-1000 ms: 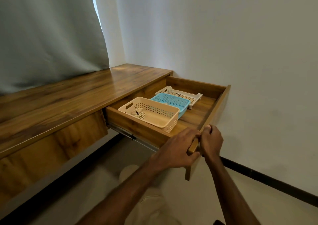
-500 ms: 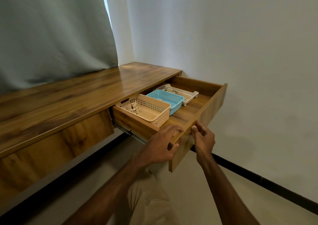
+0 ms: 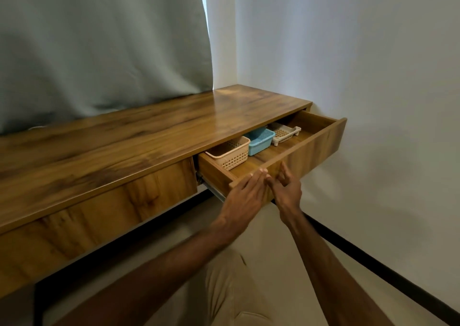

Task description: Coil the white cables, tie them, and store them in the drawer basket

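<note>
The drawer [image 3: 316, 149] stands partly open under the desk top [image 3: 149, 136]. Both hands press flat on its front panel – the left hand [image 3: 245, 193] and the right hand [image 3: 286, 188], fingers released, grasping nothing. Inside, the beige basket [image 3: 231, 152] sits at the left; the cables are not visible.

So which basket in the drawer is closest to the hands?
The beige basket, at the left end of the row in the drawer. The blue basket sits in the middle, and the white one is farthest.
</note>
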Demonstrator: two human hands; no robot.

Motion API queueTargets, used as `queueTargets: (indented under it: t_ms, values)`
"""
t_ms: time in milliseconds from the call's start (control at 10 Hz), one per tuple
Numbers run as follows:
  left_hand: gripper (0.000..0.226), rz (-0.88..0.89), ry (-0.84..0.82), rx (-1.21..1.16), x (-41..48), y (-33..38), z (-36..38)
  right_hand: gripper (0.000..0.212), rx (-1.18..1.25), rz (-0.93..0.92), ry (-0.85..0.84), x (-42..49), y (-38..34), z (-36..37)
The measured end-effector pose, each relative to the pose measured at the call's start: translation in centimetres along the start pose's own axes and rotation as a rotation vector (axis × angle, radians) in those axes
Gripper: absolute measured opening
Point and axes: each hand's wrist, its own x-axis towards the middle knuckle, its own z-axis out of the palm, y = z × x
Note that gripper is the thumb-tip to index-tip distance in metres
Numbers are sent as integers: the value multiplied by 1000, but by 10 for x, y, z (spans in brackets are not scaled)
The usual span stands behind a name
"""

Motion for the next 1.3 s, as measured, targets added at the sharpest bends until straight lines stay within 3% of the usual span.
queueTargets:
  t_ms: [200,500,600,700,1000,1100,1200,1300]
  values:
    - [98,-44,-111,95,-7,-36,42,84,-33,-52,-61,30,7,58]
    - [94,-140,-107,103,13,-92,86,89,-89,-91,-103,78,25,128]
    - [82,-142,-72,123,16,-110,100,86,-134,-96,-141,90,29,144]
    - [71,-121,-66,157,19,-126,107,82,-192,-112,-247,104,31,153]
    - [71,-168,-66,129,22,-122,119,77,-388,-160,-424,116,20,140]
    - [66,-174,-129,69,24,-119,102,63,-615,-156,-399,116,-5,123]
    - [56,-201,-111,-56,25,-115,74,43,-631,-182,-239,102,-26,119]
    - [42,-228,67,-81,21,-119,46,15,-599,-338,-197,92,-42,128]
